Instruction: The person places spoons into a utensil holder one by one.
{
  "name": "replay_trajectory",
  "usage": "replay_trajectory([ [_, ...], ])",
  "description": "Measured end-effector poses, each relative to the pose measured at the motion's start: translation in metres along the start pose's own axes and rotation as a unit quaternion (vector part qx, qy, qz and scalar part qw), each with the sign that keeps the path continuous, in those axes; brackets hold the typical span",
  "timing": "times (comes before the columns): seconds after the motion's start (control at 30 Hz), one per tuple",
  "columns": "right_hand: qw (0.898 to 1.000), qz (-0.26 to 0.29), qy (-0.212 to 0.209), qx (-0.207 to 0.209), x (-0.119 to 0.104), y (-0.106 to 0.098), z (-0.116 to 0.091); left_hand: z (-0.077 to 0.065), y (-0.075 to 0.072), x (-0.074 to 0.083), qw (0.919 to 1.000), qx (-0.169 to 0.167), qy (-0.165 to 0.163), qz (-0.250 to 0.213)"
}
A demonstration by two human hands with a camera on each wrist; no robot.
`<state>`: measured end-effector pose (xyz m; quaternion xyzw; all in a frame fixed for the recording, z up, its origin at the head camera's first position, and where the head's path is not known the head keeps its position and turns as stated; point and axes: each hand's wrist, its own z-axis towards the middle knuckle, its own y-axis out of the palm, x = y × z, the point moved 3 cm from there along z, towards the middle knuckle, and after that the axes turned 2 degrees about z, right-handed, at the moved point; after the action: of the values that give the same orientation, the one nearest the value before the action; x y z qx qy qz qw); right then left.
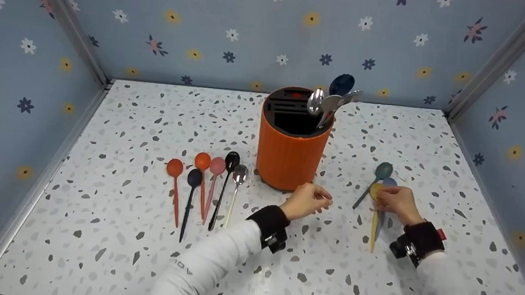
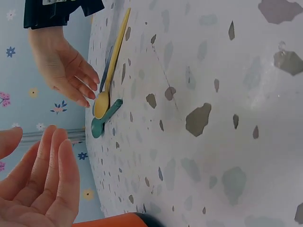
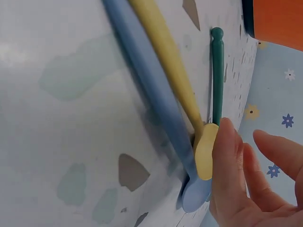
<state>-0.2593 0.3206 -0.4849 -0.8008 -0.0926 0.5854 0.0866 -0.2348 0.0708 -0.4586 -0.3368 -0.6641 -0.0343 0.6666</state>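
Observation:
My right hand [image 1: 398, 203] is at the bowl of a yellow spoon [image 1: 373, 228]. In the right wrist view its fingers [image 3: 226, 161] lie against or just beside that bowl, with the thumb apart. A blue spoon [image 3: 158, 87] lies beside the yellow one, its bowl partly under the yellow bowl. Just beyond is a green spoon [image 1: 383, 171], slanting on the table. My left hand [image 1: 306, 201] hovers in front of the orange utensil holder [image 1: 289, 162], holding nothing, its fingers loosely bent in the left wrist view.
Left of the holder lies a row of spoons: red [image 1: 175, 168], dark blue [image 1: 194, 178], orange [image 1: 202, 161], pink [image 1: 217, 166], black [image 1: 232, 161] and silver [image 1: 240, 175]. Metal utensils [image 1: 316, 102] and a navy spoon [image 1: 342, 84] stand in the holder. Flowered walls [image 1: 254, 18] enclose the speckled table [image 1: 114, 153].

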Motion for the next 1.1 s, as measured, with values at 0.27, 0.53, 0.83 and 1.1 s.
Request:
replay_trajectory([
  [0.27, 0.998, -0.058, 0.0, 0.01, 0.01, 0.0, 0.002, 0.0, 0.007, -0.007, 0.9999, 0.001, -0.009, 0.004],
  [0.53, 0.986, -0.163, -0.012, 0.033, 0.005, 0.005, 0.004, 0.001, 0.015, -0.012, 0.9998, -0.009, -0.017, -0.002],
  [0.83, 0.974, -0.224, 0.043, 0.007, 0.003, 0.007, 0.012, 0.003, 0.033, -0.015, 0.9987, -0.032, -0.04, 0.001],
  [1.1, 0.986, -0.145, 0.081, -0.024, 0.008, 0.008, 0.016, 0.004, 0.042, -0.017, 0.9979, -0.04, -0.05, -0.002],
])
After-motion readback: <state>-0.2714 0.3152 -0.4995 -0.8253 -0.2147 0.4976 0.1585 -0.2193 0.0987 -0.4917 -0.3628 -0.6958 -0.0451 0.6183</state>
